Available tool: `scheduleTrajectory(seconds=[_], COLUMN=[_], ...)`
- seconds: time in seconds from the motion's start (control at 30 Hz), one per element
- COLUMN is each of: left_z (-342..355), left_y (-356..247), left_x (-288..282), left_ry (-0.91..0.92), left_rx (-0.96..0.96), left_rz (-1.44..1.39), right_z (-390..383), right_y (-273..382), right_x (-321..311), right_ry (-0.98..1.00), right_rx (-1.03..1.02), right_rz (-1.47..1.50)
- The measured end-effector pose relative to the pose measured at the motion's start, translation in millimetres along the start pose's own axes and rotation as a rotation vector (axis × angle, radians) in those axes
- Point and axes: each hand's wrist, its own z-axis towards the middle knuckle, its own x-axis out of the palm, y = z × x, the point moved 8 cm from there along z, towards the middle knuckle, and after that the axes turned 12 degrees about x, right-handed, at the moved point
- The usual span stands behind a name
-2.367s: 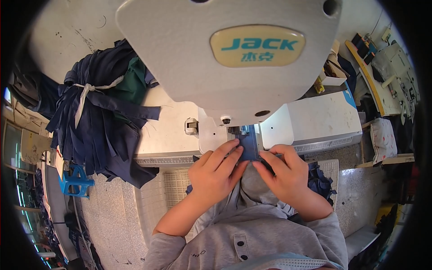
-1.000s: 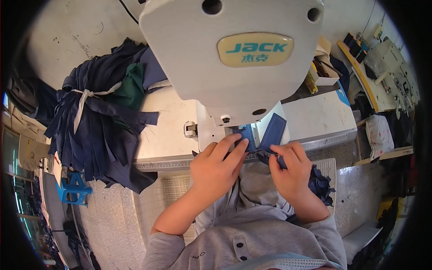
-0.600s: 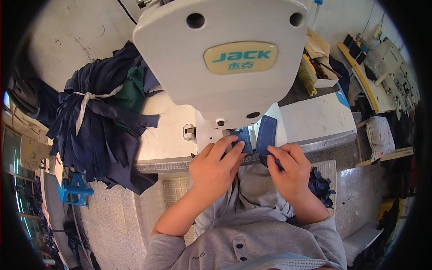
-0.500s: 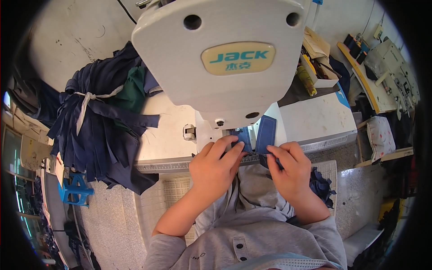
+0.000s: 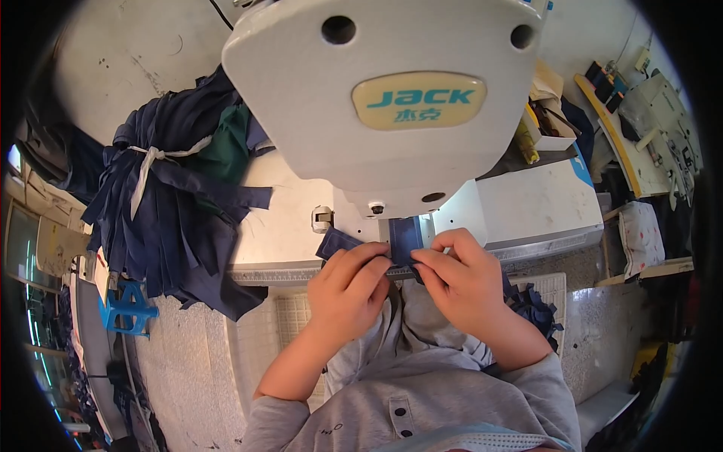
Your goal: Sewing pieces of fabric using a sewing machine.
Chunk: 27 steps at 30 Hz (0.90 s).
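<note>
One long white table (image 5: 542, 202) runs from left to right across the scene, and we see a ruled metal strip along its near edge. Over its middle looms a white sewing machine head (image 5: 384, 162), which bears a cream oval badge (image 5: 416, 101). Left of the machine we find a heavy navy bundle (image 5: 169, 192), its strips gathered by a white tie (image 5: 153, 154), with part of it hanging over the near edge; a green cloth (image 5: 228, 143) is tucked against its right side. A blue stool (image 5: 129, 309) stands on the floor to the far left of the person. Near the table's far right corner we see a white box (image 5: 555, 142) with a yellow object (image 5: 526, 143) just beside it. Below the near edge, right of the person's lap, lie crumpled dark scraps (image 5: 536, 307). Both hands meet just in front of the machine. The right hand (image 5: 465, 282) pinches the near right corner of a navy piece (image 5: 406, 233), which lies flat beneath the machine head. The left hand (image 5: 348, 290) curls its fingers over the cloth's near left side; we cannot tell whether its thumb grips from below. A stitched navy flap (image 5: 336, 242) sticks out to the left beyond those fingers.
</note>
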Motion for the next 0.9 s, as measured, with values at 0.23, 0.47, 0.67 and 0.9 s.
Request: scheduleTrajectory(seconds=[0.23, 0.47, 0.67, 0.9], left_z=[1, 6, 1, 4], left_y=[-3, -2, 1, -2], left_x=[12, 13, 13, 14], left_ry=[0.142, 0.141, 0.091, 0.129], left_rx=[0.012, -0.006, 0.011, -0.043], left_rz=[0.138, 0.164, 0.154, 0.158], right_z=[-6, -8, -8, -8], right_y=[-4, -5, -4, -6], right_x=[7, 10, 10, 9], right_ry=[-0.112, -0.166, -0.162, -0.169], right_rx=[-0.169, -0.233, -0.237, -0.235], right_rz=[-0.11, -0.12, -0.115, -0.114])
